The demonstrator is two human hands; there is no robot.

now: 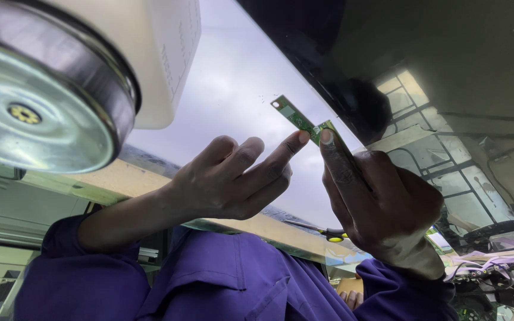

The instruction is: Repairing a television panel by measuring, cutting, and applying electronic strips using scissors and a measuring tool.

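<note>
narrow green circuit strip (300,119) already free, held up in the air above a pale glossy panel (233,89), clear of everything else. right hand (382,202) closed on its lower end, pinching it between thumb and fingers. left hand (233,178) half curled, empty, index fingertip touching the strip just beside the right thumb. nothing fitted or set down yet. yellow-handled tool (322,232) lying unused on the bench (257,226) below.
</note>
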